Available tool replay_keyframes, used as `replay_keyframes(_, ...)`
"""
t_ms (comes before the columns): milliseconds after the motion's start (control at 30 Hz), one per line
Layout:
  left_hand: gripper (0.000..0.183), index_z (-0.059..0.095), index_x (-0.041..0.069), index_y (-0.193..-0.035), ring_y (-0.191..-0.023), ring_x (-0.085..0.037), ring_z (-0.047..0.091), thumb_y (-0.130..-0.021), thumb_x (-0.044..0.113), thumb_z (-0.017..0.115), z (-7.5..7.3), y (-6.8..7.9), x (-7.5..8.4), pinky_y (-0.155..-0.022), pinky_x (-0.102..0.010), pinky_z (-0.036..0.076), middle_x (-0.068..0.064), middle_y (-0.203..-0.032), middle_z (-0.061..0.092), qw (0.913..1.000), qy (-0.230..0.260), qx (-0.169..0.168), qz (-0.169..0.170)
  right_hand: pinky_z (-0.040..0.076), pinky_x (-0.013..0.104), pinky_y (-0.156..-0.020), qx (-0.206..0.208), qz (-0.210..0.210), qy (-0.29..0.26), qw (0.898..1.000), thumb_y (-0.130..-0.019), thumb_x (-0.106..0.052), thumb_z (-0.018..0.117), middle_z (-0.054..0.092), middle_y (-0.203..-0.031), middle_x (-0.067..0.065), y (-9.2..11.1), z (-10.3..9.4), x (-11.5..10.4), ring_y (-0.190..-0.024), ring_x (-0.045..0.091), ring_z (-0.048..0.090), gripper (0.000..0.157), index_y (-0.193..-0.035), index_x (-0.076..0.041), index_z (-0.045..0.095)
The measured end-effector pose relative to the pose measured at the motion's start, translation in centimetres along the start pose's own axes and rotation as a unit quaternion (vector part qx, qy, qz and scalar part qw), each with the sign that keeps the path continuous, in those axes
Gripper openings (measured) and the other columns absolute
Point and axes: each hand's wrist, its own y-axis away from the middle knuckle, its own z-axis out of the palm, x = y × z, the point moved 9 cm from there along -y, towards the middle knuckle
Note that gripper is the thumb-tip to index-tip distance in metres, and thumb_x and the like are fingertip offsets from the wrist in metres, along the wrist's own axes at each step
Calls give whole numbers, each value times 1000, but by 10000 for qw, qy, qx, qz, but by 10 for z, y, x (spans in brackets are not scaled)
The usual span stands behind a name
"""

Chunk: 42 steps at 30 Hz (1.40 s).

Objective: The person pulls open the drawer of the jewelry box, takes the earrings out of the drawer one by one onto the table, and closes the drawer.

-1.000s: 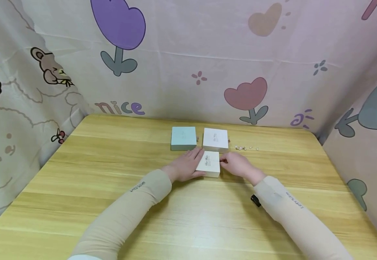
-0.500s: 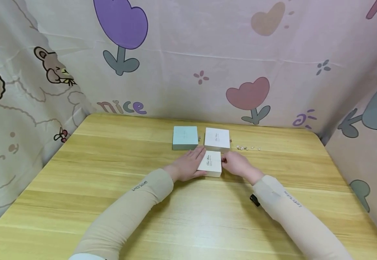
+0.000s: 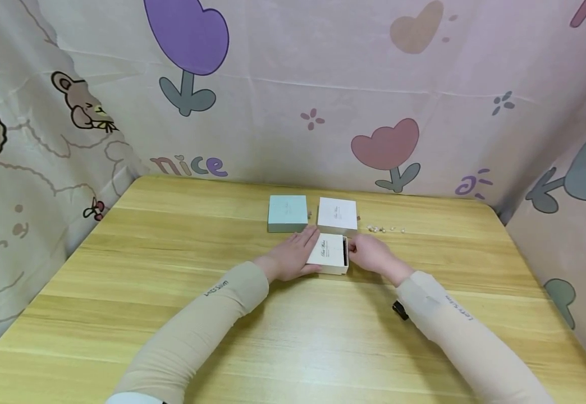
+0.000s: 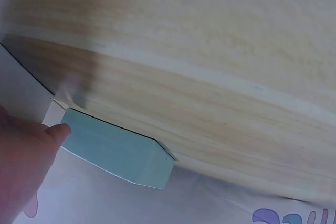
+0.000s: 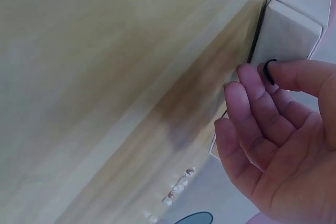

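A small white drawer box with dark lettering lies on the table, its drawer slid a little out of the sleeve on the right side. My left hand holds the sleeve from the left, thumb along the near side and fingers across its far left part. My right hand is at the drawer's front. In the right wrist view, its thumb and forefinger pinch a dark ribbon pull tab, while the other fingers are loosely bent. The drawer's contents cannot be made out.
Behind stand a mint-green box and another white box, each with a small tab on its right side. Several small pearly pieces lie to their right. A patterned curtain hangs behind the wooden table.
My right hand has moved slightly right, pulling the tab. The front white box's drawer now sticks out a little, with a dark gap at its top. My left hand has stayed on the sleeve.
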Motion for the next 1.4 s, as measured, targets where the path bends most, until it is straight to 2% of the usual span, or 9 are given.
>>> replay_keyframes(300,84,0,2,-150,-147,-24,0,-95,56,33,-2,3,2,-118,-40,13,-13,-159,-2,9999,99,-94,-17,33,24,-52,-153,132,-72,9998,-86,-4,51,36,-56,-3,3,0,6,-54,12,38,31,-58,-14,40)
replay_keyframes(633,83,0,2,-150,-147,-24,0,-96,56,32,-1,3,2,-118,-40,13,-14,-159,-1,9999,64,-105,-7,30,24,-52,-153,97,-28,9998,-86,-3,50,32,-55,-3,7,-4,11,-54,12,36,34,-58,-14,35)
replay_keyframes(833,84,-1,2,-150,-147,-24,0,-96,56,32,-2,3,2,-119,-40,13,-14,-158,-2,9999,61,-97,-1,31,24,-52,-254,181,-51,9995,-87,-3,50,33,-56,-3,9,-5,16,-54,12,36,33,-58,-14,36)
replay_keyframes(1400,83,0,2,-150,-147,-24,-1,-96,56,32,-3,3,2,-119,-39,13,-13,-159,-2,9999,68,-86,-17,29,24,-53,-180,164,78,9997,-87,-3,49,32,-57,-2,15,-10,27,-56,13,35,33,-59,-13,36)
